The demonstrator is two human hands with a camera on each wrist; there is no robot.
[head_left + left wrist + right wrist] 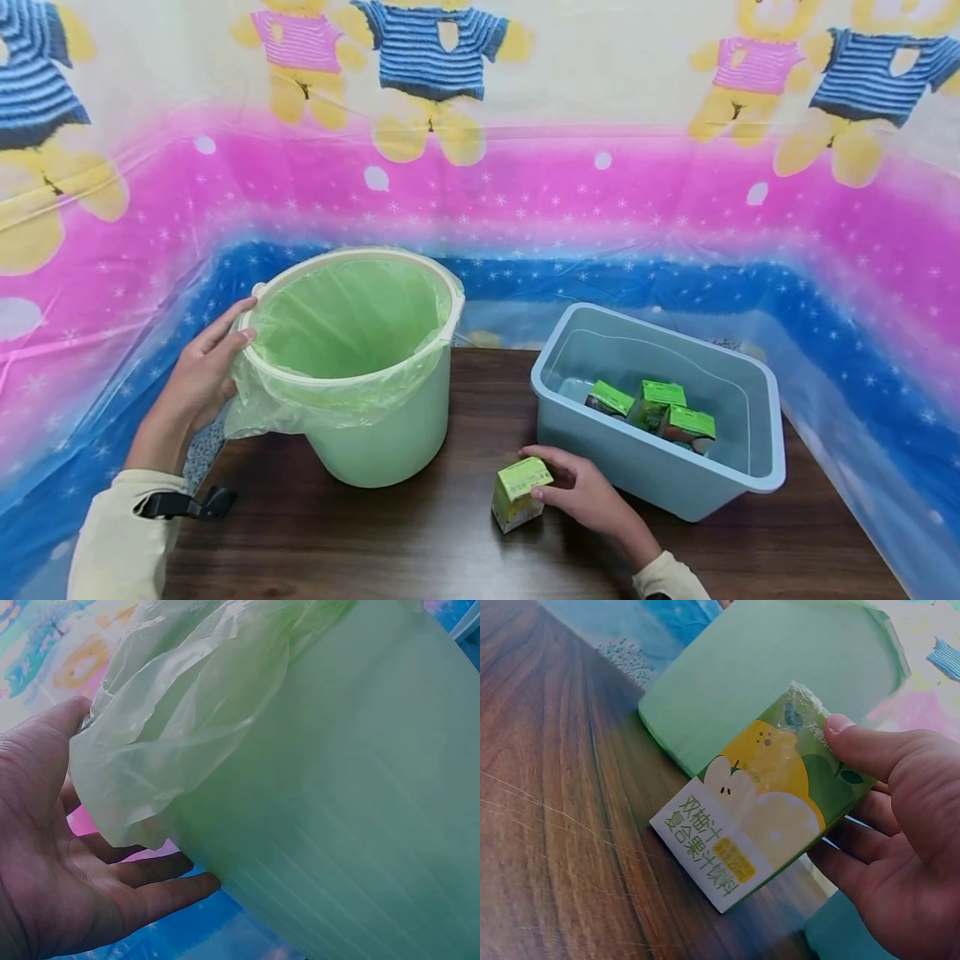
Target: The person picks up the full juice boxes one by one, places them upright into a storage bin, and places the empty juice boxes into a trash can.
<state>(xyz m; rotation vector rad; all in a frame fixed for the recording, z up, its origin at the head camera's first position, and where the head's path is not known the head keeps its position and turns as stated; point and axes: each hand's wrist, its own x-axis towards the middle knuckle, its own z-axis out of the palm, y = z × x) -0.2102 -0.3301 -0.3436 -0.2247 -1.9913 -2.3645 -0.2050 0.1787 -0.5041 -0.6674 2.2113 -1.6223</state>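
Observation:
My left hand (204,367) is at the left rim of a pale green bucket (382,442) lined with a thin translucent bag (172,727). Its thumb and index fingertips touch the rim and bag; the other fingers (169,896) reach fairly straight along the bucket's side. With the thumb on one side and fingers on the other, my right hand (588,496) grips a small green and yellow juice box (517,492). Fruit pictures and Chinese print show on the juice box (757,795) in the right wrist view. Whether its base touches the table cannot be told.
A grey-blue rectangular tub (622,454) stands to the right, holding several green-topped cartons (686,423). Both containers stand on a dark wooden table (360,542). A patterned sheet (540,200) with bears hangs around the back and sides.

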